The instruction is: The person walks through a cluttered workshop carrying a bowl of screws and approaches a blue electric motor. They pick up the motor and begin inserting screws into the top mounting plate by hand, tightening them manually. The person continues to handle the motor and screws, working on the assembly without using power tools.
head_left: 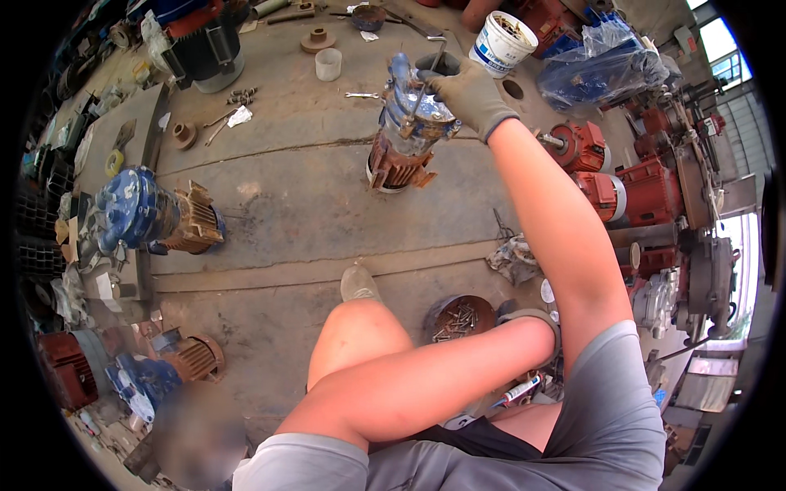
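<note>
My right arm stretches forward, and its grey-gloved hand point(473, 96) is closed around a bent metal rod point(440, 56). That rod slants down against the worn blue housing of a gear motor point(409, 114). Rusty, finned brown metal forms the near end of this motor, which rests on the floor plates. Across my raised knee point(360, 323) lies my left forearm point(409, 376). Its far end meets a grey edge beside a bowl, and I cannot make out the fingers of my left hand. A second blue and brown gear motor point(160, 213) is at the left.
A round bowl of bolts point(461, 319) sits near my left forearm. Beyond the worked motor are a spanner point(362, 95), a pale cup point(328, 65) and a white bucket point(503, 42). Red motors point(651, 192) line the right side. Plastic wraps a blue machine point(594, 78).
</note>
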`<action>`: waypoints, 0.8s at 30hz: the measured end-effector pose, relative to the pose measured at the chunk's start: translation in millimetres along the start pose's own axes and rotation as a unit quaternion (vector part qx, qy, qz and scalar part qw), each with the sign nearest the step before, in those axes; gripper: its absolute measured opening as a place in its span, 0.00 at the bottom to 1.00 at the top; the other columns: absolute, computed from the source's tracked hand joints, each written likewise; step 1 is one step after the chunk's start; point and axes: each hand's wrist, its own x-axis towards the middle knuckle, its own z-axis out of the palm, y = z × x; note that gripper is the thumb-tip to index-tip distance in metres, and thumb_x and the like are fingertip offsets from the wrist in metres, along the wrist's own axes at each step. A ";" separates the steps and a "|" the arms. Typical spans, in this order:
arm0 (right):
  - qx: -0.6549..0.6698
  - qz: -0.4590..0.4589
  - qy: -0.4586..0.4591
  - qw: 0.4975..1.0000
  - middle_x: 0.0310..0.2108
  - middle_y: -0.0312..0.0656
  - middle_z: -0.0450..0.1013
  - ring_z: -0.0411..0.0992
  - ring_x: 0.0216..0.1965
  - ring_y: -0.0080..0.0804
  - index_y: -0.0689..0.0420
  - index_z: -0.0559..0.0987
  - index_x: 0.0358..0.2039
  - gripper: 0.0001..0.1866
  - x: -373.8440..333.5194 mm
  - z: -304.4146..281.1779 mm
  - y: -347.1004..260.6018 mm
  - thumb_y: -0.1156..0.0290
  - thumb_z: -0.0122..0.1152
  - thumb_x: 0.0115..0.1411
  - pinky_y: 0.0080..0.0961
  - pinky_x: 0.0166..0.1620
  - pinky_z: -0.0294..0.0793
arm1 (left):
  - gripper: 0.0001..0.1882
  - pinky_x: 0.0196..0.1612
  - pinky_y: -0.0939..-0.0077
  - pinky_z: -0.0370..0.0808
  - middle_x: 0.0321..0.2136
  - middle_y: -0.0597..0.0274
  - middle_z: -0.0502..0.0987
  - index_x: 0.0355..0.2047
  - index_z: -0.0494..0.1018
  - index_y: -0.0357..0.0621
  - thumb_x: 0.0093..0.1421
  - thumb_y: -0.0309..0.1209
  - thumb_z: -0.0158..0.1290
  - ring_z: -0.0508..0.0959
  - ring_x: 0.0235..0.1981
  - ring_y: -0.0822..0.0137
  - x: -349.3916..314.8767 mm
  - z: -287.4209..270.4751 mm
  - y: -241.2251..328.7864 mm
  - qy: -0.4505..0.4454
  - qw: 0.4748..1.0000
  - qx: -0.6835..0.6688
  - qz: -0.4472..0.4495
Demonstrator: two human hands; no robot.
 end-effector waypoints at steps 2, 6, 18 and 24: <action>0.032 0.019 -0.035 0.999 0.39 0.36 0.86 0.79 0.37 0.22 0.60 0.87 0.45 0.18 -2.2 -5.2 -2.8 0.60 0.78 0.63 0.26 0.44 0.78 | 0.22 0.53 0.56 0.80 0.51 0.52 0.86 0.54 0.85 0.45 0.66 0.44 0.59 0.85 0.51 0.54 1.7 -2.3 -6.2 0.006 1.000 -0.006 -0.002; -0.158 0.100 0.047 0.981 0.40 0.49 0.87 0.85 0.44 0.42 0.57 0.90 0.43 0.18 -19.2 -2.4 -29.1 0.56 0.77 0.60 0.35 0.50 0.80 | 0.22 0.53 0.56 0.80 0.51 0.52 0.86 0.54 0.85 0.45 0.66 0.44 0.59 0.85 0.51 0.54 0.9 -2.4 -13.7 0.021 1.000 -0.008 -0.003; -0.013 0.096 0.133 0.986 0.41 0.51 0.86 0.84 0.45 0.45 0.61 0.87 0.43 0.19 -91.5 -65.6 -76.5 0.57 0.74 0.64 0.36 0.51 0.81 | 0.23 0.52 0.56 0.80 0.50 0.52 0.86 0.54 0.85 0.44 0.66 0.45 0.59 0.85 0.50 0.54 19.8 7.5 -17.7 0.112 0.994 -0.016 -0.004; -0.060 -0.007 0.167 0.984 0.39 0.47 0.86 0.84 0.43 0.45 0.58 0.86 0.45 0.14 -169.9 -138.3 -99.7 0.63 0.73 0.64 0.37 0.49 0.81 | 0.23 0.52 0.56 0.80 0.50 0.53 0.86 0.54 0.85 0.44 0.66 0.46 0.59 0.85 0.49 0.54 7.7 -11.7 -46.2 0.176 0.983 -0.016 0.045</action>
